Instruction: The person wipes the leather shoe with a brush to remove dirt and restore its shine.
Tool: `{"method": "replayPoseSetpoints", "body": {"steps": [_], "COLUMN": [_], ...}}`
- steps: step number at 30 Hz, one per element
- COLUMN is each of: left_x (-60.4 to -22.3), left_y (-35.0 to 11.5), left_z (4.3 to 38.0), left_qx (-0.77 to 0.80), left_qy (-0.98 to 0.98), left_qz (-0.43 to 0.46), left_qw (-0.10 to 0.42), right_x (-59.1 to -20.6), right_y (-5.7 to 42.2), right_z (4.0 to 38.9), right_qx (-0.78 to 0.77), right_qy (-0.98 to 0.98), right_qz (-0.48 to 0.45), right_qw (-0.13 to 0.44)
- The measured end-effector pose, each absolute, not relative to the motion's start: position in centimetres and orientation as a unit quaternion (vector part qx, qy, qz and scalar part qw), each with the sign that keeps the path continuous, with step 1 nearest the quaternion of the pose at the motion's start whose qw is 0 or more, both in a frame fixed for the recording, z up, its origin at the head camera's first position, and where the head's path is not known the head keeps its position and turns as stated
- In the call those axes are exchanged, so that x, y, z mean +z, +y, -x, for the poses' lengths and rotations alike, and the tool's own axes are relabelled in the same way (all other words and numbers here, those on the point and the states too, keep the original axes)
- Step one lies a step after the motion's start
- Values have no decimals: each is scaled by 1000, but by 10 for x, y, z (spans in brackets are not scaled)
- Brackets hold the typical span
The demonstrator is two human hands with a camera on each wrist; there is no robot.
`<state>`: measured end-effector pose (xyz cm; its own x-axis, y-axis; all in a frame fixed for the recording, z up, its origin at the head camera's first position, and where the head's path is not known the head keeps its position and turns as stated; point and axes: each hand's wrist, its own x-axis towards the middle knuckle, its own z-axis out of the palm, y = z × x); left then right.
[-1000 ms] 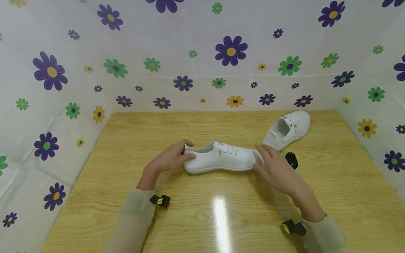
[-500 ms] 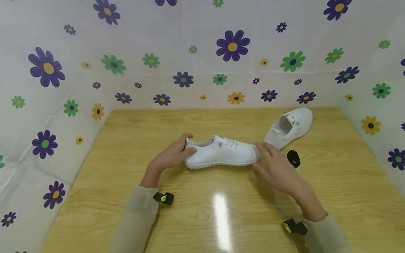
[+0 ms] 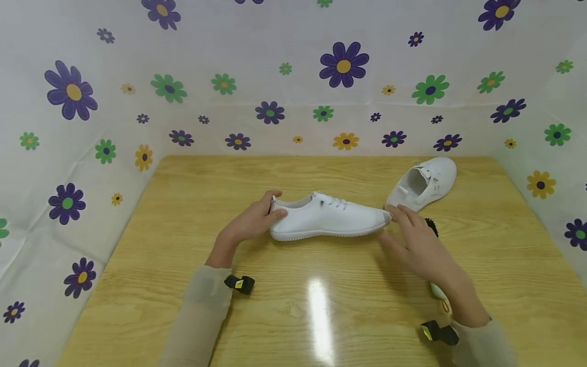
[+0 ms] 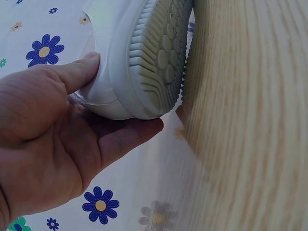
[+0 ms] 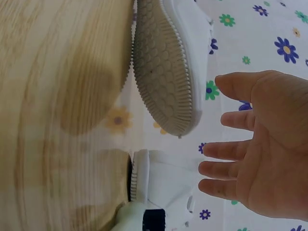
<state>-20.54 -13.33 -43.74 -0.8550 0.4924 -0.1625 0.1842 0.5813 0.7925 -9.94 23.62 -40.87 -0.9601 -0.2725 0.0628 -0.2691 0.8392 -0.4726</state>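
Observation:
A white lace-up shoe [image 3: 330, 219] is held sideways, its toe to the right and its ridged sole [image 4: 163, 53] tipped toward the left wrist camera. My left hand [image 3: 249, 221] grips the heel, thumb on the near side and fingers behind. Just off the toe, my right hand [image 3: 422, 250] is spread with nothing in it; the right wrist view shows its fingers apart from the shoe. Beneath my right forearm lies a brush with black bristles [image 3: 432, 227] and a pale green handle [image 3: 437, 291], partly hidden by the hand.
The matching white shoe [image 3: 424, 183] rests on the wooden table [image 3: 220, 178] at the back right, close beyond my right fingertips. White cloth [image 3: 293, 92] printed with flowers rises behind the table and along both sides.
My right hand has come off the shoe's toe and shifted right, uncovering the toe and hiding more of the brush bristles. My left hand keeps its grip on the heel.

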Motion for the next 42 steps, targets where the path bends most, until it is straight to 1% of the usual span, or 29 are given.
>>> {"method": "replayPoseSetpoints", "body": {"steps": [7,11,16,18,22,25,27,38,42], "left_x": [-438,-437,-433,-432,-431,-432,-433,-435,-434], "left_y": [-130,-131,-135,-136,-135,-134,-134,-132,-132], "left_z": [209,210,212,213,215,213,211,203,206], "left_qx": [403,399,398,398,399,398,397,394,389], "left_qy": [874,877,879,879,878,877,877,876,878], "left_qz": [-192,-184,-181,-182,-187,-189,-190,-188,-196], "left_qw": [192,194,190,189,188,189,191,205,196], "right_x": [-407,-407,-403,-402,-395,-388,-386,-401,-406], "right_y": [256,269,289,296,315,329,334,328,324], "right_z": [94,91,96,99,106,108,108,110,113], "right_qx": [-268,-271,-251,-239,-253,-263,-250,-223,-220], "right_qy": [956,958,966,968,958,953,958,952,945], "right_qz": [120,92,57,62,87,81,67,76,75], "right_qw": [-23,-8,27,44,101,124,127,195,229]}}
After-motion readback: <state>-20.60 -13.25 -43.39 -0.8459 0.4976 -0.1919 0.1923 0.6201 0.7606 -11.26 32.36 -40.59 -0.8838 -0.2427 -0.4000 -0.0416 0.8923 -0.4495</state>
